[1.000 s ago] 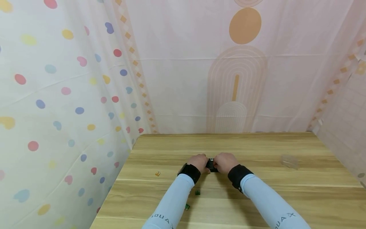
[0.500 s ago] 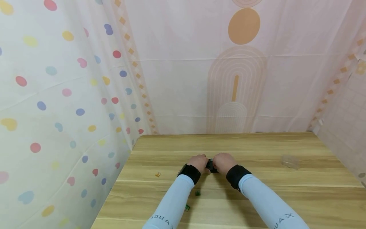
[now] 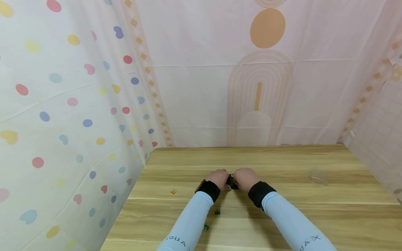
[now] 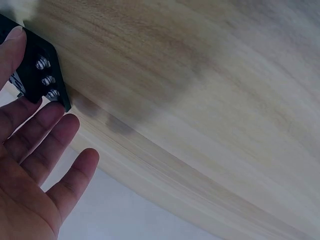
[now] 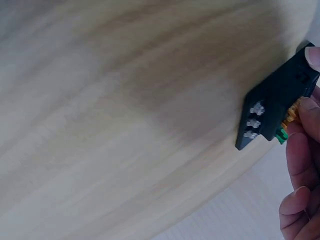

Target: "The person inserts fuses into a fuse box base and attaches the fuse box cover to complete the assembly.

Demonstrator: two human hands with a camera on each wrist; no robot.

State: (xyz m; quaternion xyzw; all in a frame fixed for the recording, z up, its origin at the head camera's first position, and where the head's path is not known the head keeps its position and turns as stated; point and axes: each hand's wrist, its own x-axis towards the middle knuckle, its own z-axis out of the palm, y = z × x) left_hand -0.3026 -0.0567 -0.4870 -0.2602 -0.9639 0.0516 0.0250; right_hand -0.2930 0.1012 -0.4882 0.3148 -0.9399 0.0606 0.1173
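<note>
A small black plate [image 3: 232,182] with a row of small shiny clear or silvery parts [image 5: 253,123] near one end is held between my hands over the table. My left hand [image 3: 217,179] grips one edge of it, thumb on top and fingertips beneath in the left wrist view. With its fingertips, my right hand [image 3: 247,179] pinches a small orange piece [image 5: 291,116] against the plate's side. A bit of green [image 5: 281,135] shows beside the orange piece. My fingers partly hide how these pieces sit on the plate.
Two small green pieces [image 3: 217,211] lie near my left forearm on the wooden table [image 3: 282,223]. Farther left is a small orange piece [image 3: 173,191]. A clear plastic item [image 3: 318,176] rests at the right. Patterned curtains [image 3: 194,104] hang behind and at the left.
My right hand has shifted slightly left over the black plate. My left hand keeps its grip in about the same place.
</note>
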